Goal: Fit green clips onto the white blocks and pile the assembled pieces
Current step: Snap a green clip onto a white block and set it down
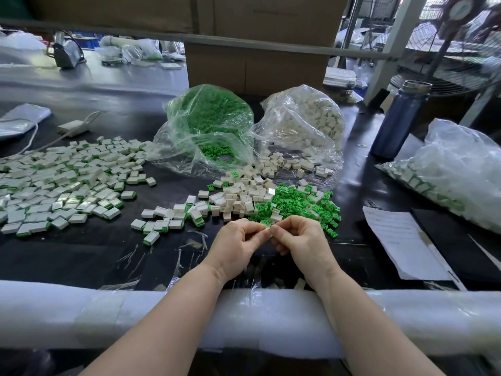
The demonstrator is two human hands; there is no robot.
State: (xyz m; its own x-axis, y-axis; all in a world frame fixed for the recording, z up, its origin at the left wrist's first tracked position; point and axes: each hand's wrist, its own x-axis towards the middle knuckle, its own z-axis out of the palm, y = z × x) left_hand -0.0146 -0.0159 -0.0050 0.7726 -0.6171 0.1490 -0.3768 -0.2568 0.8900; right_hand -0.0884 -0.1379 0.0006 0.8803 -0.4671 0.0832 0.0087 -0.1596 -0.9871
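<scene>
Along the bench's left edge spreads the pile of assembled pieces (62, 180), white with green showing at their ends. Farther back, mid-bench, a clear bag of green clips (208, 123) slumps beside a clear bag of white blocks (306, 123). Loose white blocks (238, 196) and loose green clips (301, 204) lie heaped together in front of the bags. Near the padded front edge, the left hand (238, 242) and right hand (301, 240) meet fingertip to fingertip, both pinching one small white piece (267, 231); whether a clip sits on it cannot be told. Toward the right edge stands a blue bottle (398, 120).
</scene>
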